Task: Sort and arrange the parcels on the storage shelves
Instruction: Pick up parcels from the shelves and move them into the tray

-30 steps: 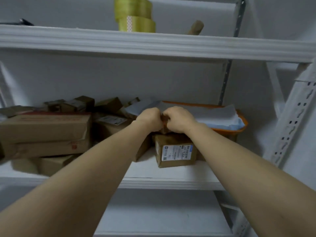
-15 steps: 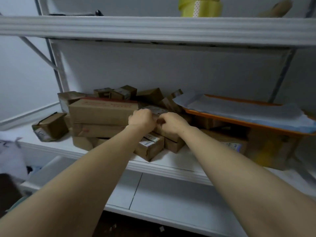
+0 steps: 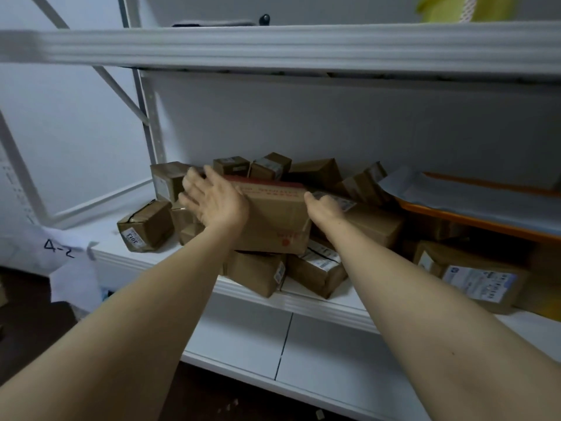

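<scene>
Crowding white shelf (image 3: pixel 318 302): brown parcels (image 3: pixel 273 220); pale wall (image 3: pixel 334 126) behind.

I can read "4-2" for sure, handwritten in black on a white sheet (image 3: pixel 60 250) well left of the long box (image 3: pixel 273 220) and lower. The small box (image 3: pixel 147 226) left of the long box has a white label (image 3: pixel 133 238) with four tilted digits. I take them as 3013 but am not certain. The long box has red print along its top edge and a red mark low on its front, both too blurred. The barcode sticker (image 3: pixel 479 284) far right of it is too small to read.
</scene>
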Demonstrator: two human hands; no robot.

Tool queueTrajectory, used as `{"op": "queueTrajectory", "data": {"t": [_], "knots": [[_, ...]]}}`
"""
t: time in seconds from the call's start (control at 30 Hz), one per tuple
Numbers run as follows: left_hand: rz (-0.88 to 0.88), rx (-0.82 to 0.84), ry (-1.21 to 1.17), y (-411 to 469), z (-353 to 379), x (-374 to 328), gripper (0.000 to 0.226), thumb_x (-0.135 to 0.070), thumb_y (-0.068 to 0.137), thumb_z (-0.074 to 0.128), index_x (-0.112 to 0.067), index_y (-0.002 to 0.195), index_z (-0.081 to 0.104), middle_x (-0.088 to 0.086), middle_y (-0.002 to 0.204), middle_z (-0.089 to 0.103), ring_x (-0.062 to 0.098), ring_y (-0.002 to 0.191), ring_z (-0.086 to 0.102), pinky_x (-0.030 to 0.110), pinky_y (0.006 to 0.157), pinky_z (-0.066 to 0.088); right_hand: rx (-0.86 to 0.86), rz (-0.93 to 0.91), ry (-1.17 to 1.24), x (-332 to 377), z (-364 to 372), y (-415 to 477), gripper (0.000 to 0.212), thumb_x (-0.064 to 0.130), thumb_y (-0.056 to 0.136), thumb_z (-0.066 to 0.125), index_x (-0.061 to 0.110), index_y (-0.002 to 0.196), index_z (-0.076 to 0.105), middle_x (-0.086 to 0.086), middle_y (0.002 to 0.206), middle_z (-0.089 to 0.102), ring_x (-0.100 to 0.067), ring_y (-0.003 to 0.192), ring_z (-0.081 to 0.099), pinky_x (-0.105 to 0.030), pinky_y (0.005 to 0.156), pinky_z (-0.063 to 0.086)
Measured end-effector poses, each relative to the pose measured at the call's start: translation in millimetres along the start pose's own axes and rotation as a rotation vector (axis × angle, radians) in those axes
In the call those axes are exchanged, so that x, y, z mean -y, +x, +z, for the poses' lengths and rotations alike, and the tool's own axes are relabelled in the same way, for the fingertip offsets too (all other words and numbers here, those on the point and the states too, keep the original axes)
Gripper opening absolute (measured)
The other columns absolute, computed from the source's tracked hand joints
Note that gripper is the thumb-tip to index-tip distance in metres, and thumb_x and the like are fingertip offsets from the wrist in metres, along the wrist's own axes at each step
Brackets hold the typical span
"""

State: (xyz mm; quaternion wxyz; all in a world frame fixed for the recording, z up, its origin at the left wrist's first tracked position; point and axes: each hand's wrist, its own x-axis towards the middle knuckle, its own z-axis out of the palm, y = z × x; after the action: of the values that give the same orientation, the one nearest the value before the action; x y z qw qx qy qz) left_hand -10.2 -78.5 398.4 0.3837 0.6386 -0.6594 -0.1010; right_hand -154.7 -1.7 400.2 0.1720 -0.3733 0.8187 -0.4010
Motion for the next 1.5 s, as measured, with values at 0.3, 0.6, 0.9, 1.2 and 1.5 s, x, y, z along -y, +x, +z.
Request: {"op": "queueTrajectory", "data": {"t": [0.3, 0.6, 0.9, 1.2, 1.5], "knots": [[-0.393, 0.283, -0.578, 47, 8, 43, 0.072, -0.058, 0.073, 0.054, -0.015, 0.129, 0.044, 0.013, 0.116, 0.056, 0.040, 0.102, 0.056, 0.056, 0.076, 0.054, -0.028, 0.269, 0.487, 9, 22, 1, 0.048, 0.030, 0.103, 0.035, 0.016, 0.148, 0.030, -0.010, 0.151, 0.034, -0.034, 0.130, 0.042, -0.044, 0.086, 0.051], [-0.155, 0.201, -0.617, 30, -22, 28, 0.062, -0.044, 0.085, 0.063, -0.008, 0.129, 0.036, 0.008, 0.117, 0.054, 0.026, 0.105, 0.056, 0.037, 0.082, 0.049, -0.160, 0.184, 0.507, 2, 8, -10, 0.039, 0.023, 0.098, 0.036, 0.011, 0.132, 0.052, -0.009, 0.126, 0.055, -0.027, 0.098, 0.054, -0.040, 0.082, 0.055], [-0.114, 0.376, -0.611, 12, -11, 41, 0.070, -0.007, 0.083, 0.064, -0.016, 0.142, 0.028, 0.007, 0.125, 0.057, 0.027, 0.112, 0.059, 0.044, 0.090, 0.054, -0.026, 0.219, 0.387, -8, 0, -30, 0.041, 0.001, 0.094, 0.037, 0.008, 0.133, 0.047, -0.013, 0.130, 0.055, -0.030, 0.117, 0.054, -0.043, 0.095, 0.051], [-0.325, 0.294, -0.726, 13, -25, 33, 0.021, -0.020, 0.097, 0.036, -0.011, 0.089, 0.054, 0.010, 0.097, 0.060, 0.020, 0.076, 0.056, 0.028, 0.064, 0.044, -0.029, 0.197, 0.598, -11, -21, -31, 0.042, 0.041, 0.099, 0.035, 0.013, 0.124, 0.054, -0.009, 0.118, 0.059, -0.019, 0.086, 0.052, -0.034, 0.079, 0.037], [-0.318, 0.314, -0.749, 20, -39, 12, 0.057, -0.063, 0.087, 0.047, -0.009, 0.106, 0.048, 0.007, 0.102, 0.054, 0.024, 0.092, 0.052, 0.038, 0.082, 0.042, -0.016, 0.219, 0.702, -6, -28, -25, 0.068, 0.055, 0.092, 0.052, 0.012, 0.143, 0.041, -0.011, 0.129, 0.055, -0.024, 0.101, 0.058, -0.035, 0.083, 0.048]]}}
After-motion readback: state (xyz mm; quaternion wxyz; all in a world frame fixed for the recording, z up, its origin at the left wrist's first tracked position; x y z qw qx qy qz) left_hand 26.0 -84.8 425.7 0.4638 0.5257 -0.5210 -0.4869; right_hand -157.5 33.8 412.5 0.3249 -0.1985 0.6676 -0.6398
